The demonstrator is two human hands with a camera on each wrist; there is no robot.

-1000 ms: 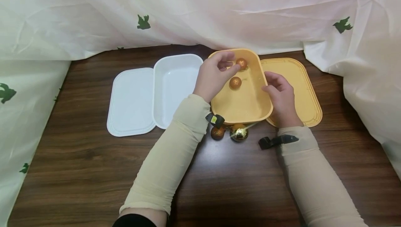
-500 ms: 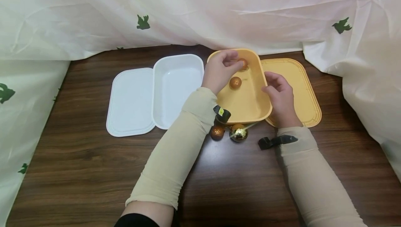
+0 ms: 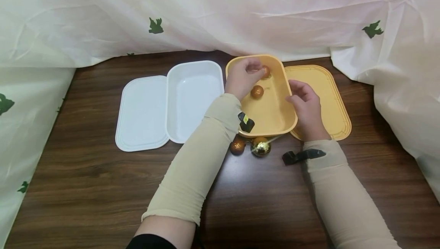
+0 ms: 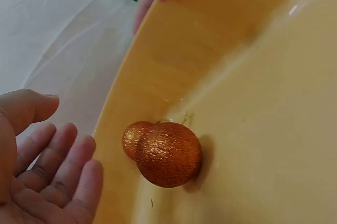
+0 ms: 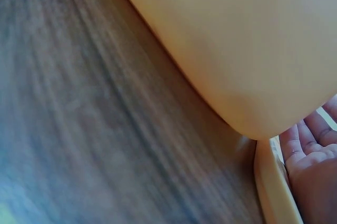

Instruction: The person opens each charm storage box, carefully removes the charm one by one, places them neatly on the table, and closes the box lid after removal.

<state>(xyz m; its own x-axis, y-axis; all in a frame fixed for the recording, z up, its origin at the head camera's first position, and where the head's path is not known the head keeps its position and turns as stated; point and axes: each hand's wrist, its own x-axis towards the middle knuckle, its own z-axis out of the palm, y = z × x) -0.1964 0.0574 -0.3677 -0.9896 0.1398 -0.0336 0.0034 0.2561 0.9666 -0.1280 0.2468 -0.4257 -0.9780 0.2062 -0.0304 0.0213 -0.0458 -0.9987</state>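
Observation:
My left hand is over the far left part of a yellow plastic box. Its fingers are relaxed with nothing between them, as the left wrist view shows. Inside the box lie two glittery orange Christmas baubles, a nearer bauble and a farther bauble beside my left fingertips. In the left wrist view the large bauble partly covers the other bauble. My right hand holds the box's right rim, thumb over the edge and fingers outside.
Just in front of the box, an orange bauble and a shiny gold bauble lie on the dark wooden table. A yellow lid is at right. Left of the box are a white box and a white lid.
My left hand has shifted slightly right over the yellow box, toward the farther bauble. My right hand has stayed at the rim, and both baubles inside keep their places.

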